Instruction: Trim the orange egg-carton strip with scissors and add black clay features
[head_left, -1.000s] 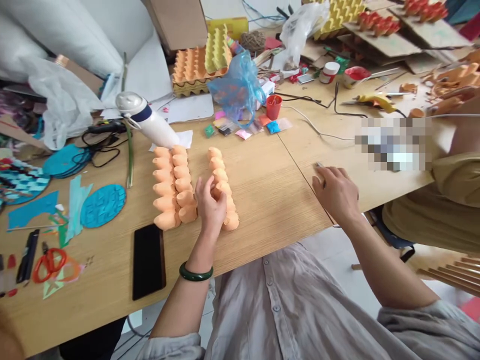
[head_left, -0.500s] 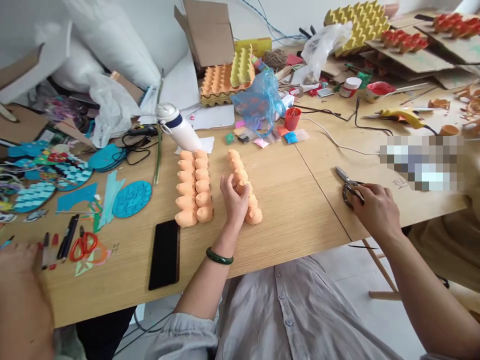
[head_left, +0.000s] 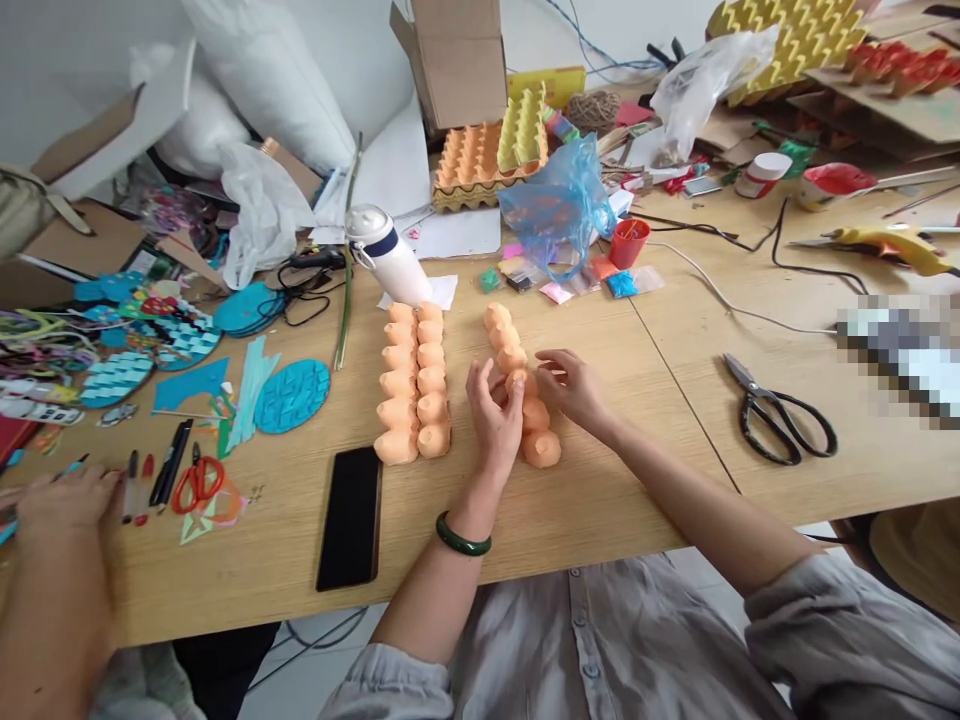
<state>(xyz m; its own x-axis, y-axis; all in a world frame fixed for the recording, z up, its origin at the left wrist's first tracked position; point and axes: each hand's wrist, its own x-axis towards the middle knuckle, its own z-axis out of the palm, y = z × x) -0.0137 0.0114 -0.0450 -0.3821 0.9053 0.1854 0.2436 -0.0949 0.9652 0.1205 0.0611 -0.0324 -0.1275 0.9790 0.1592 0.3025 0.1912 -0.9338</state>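
A single row of orange egg-carton cups (head_left: pixel 541 447) lies on the wooden table. My left hand (head_left: pixel 495 410) is at its left side, thumb on a middle cup and fingers curled round it. On the row's right side, my right hand (head_left: pixel 566 385) has its fingers apart close to the same cups, holding nothing that shows. Left of them is a double row of orange cups (head_left: pixel 397 413). Black-handled scissors (head_left: pixel 784 415) lie slightly open on the table at the right.
A black phone (head_left: pixel 349 520) lies near the front edge. Behind the cups are a white bottle (head_left: pixel 390 250), a blue bag (head_left: pixel 559 200) and a red cup (head_left: pixel 628 243). Another person's hand (head_left: pixel 67 495) rests at the far left, by pens and red scissors (head_left: pixel 199 480).
My right hand has let go of the black-handled scissors and moved left to the single row. My left hand stays at the row. The view has shifted to the right.
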